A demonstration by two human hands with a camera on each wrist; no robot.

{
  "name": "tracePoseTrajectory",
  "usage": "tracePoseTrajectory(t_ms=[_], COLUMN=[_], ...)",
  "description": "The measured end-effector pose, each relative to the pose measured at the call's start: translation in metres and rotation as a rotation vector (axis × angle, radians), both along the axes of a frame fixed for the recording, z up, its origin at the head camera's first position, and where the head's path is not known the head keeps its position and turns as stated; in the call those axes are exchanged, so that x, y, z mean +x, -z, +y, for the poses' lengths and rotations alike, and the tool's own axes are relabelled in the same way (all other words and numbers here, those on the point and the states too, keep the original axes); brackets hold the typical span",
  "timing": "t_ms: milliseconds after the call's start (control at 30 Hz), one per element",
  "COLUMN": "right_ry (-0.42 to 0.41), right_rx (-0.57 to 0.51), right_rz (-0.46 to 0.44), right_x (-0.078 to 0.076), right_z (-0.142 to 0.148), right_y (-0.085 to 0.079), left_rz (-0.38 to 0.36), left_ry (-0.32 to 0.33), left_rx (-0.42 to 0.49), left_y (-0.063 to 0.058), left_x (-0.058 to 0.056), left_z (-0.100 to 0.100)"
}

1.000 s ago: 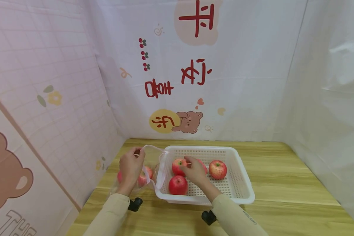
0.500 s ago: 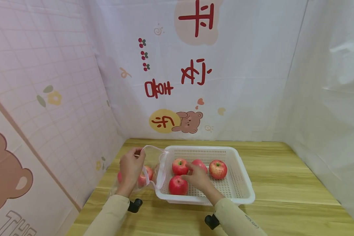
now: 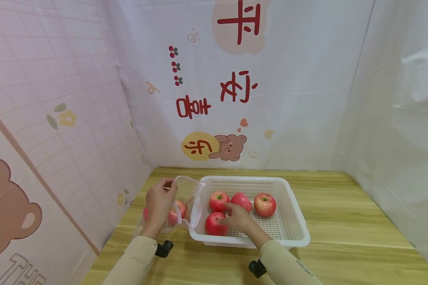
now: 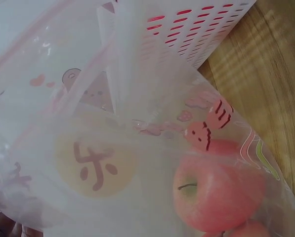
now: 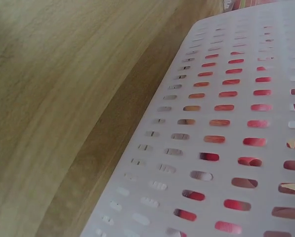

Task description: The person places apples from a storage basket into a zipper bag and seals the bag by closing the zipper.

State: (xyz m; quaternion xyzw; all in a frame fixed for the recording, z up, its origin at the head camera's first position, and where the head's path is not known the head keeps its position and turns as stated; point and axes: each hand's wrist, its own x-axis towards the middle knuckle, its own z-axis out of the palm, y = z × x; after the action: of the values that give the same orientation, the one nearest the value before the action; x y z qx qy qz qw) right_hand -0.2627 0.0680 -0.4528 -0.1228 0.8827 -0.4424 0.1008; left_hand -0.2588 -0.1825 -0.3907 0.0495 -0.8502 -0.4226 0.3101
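My left hand (image 3: 160, 202) pinches the upper edge of a clear plastic bag (image 3: 185, 190) with a pinkish rim, its mouth held wide toward the basket. Inside the bag lie red apples (image 4: 219, 192), partly hidden by my hand and the printed film. In the white basket (image 3: 301, 233), my right hand (image 3: 240, 219) reaches over the right side of the front-left apple (image 3: 214, 225), fingers spread; whether they touch it cannot be told. Behind it sits another apple (image 3: 218, 201), with a pinker apple (image 3: 241, 201) and a streaked apple (image 3: 265, 204) to the right.
The perforated basket wall (image 5: 226, 123) fills much of the right wrist view. Beneath everything is a wood-grain table (image 3: 342, 221). Printed white cloth (image 3: 299, 99) closes off the back and both sides.
My right hand has drawn back from the rear apples toward the front-left apple, uncovering the pinker one. The left hand and bag have stayed in place.
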Motion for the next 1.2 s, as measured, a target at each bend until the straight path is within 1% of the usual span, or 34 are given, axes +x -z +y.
tracePoseTrajectory(t_ms=[233,500,800,1000,1200], right_ry=[-0.017,-0.035,-0.093,-0.106,-0.107], right_rx=[0.038,0.043,0.11,0.147,0.178], right_rz=[-0.02,-0.04,-0.037,-0.027,0.006], right_x=[-0.002,-0.005,-0.007,-0.007,-0.008], right_z=[0.001,0.001,0.0,-0.005,-0.007], right_y=[0.003,0.005,0.013,0.016,0.016], left_rz=[0.03,0.012,0.016,0.023,0.024], left_ry=[0.012,0.01,0.012,0.014,0.016], left_rx=[-0.006,-0.004,-0.007,-0.003,-0.003], left_y=[-0.001,-0.001,0.001,0.002,0.002], left_x=[-0.001,-0.002,-0.002,-0.002,-0.002], left_z=[0.0,0.001,0.001,0.001,0.0])
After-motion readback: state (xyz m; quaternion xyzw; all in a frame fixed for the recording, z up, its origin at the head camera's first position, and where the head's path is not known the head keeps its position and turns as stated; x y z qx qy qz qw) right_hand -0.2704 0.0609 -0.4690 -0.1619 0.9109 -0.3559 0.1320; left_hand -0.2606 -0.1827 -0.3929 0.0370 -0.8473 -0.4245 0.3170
